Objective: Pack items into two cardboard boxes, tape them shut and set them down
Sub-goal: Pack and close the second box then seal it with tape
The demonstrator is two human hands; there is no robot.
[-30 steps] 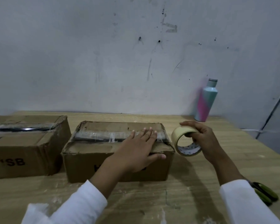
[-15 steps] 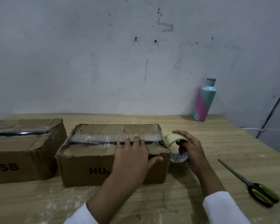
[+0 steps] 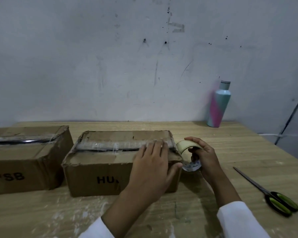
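- I see my left hand [image 3: 151,167] lying flat on the right end of the middle box [image 3: 100,169], fingers straight across its taped seam, thumb at the front edge.
- My right hand [image 3: 205,157] grips the tape roll [image 3: 186,146], held just beside that box's right end.
- The second box [image 3: 24,162], taped along its top, sits near it on the left.
- Scissors [image 3: 265,189] lie on the worktop [image 3: 230,152] to the right; a bottle [image 3: 217,105] stands by the wall.
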